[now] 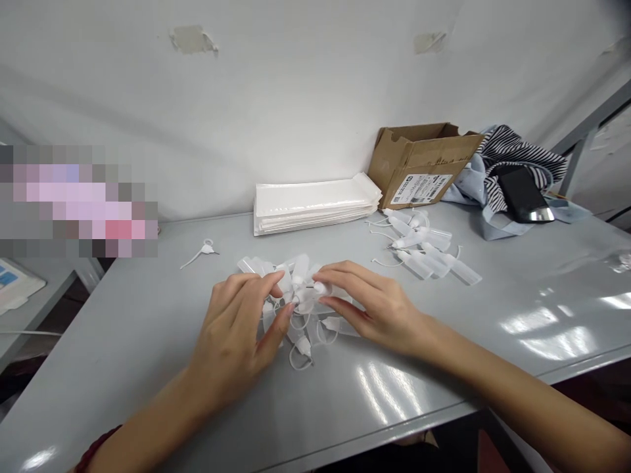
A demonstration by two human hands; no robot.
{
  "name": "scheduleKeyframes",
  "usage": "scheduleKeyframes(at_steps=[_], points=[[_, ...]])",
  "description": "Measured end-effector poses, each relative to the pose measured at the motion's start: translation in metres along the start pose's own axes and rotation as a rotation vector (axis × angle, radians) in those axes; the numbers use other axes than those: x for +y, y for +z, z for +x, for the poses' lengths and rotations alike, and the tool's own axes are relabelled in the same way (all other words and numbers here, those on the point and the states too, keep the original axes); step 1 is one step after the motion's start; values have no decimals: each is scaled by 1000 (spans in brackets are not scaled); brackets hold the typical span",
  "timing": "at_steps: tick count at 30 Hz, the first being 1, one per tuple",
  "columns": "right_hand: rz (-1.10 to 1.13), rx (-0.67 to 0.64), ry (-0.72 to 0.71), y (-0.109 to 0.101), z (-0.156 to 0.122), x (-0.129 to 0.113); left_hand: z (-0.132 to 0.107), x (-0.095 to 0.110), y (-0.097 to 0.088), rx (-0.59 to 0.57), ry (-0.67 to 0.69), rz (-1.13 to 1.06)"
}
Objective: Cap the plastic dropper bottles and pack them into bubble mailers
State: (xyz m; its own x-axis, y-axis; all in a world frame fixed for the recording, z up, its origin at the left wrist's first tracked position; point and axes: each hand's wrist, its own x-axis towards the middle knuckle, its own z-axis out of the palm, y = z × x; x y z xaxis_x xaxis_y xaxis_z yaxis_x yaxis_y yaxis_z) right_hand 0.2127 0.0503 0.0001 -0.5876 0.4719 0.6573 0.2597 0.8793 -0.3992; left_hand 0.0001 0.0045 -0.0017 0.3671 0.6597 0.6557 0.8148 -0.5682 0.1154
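Observation:
On the grey table [148, 328], a pile of small translucent plastic bottles and white tethered caps [298, 309] lies between my hands. My left hand [236, 335] pinches a small white piece at the pile's left side with thumb and fingers. My right hand [367, 302] has its fingers closed on a small white cap at the pile's right side. The two pinched pieces meet above the pile.
A second group of bottles [428, 253] lies further right. A stack of white sheets [315, 203] sits at the wall, beside an open cardboard box [419, 161]. Striped clothing with a black phone [522, 190] lies far right. One loose cap [207, 249] lies at the left.

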Motion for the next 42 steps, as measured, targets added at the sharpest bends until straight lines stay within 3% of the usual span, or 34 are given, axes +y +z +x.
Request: scheduleKeyframes(at_steps=[6, 14, 23, 27, 35, 42], points=[[59, 41, -12, -3, 2, -15, 1, -3, 2, -4, 30, 3], [123, 170, 58, -8, 5, -13, 0, -3, 1, -70, 110, -61], [206, 183, 187, -12, 7, -16, 3, -1, -2, 2, 105, -87], [267, 158, 221, -12, 7, -17, 3, 1, -3, -2, 105, -141], [195, 154, 115, -11, 6, -15, 7, 4, -6, 85, 17, -178], [260, -36, 118, -8, 3, -19, 6, 6, -7, 85, 46, -224]])
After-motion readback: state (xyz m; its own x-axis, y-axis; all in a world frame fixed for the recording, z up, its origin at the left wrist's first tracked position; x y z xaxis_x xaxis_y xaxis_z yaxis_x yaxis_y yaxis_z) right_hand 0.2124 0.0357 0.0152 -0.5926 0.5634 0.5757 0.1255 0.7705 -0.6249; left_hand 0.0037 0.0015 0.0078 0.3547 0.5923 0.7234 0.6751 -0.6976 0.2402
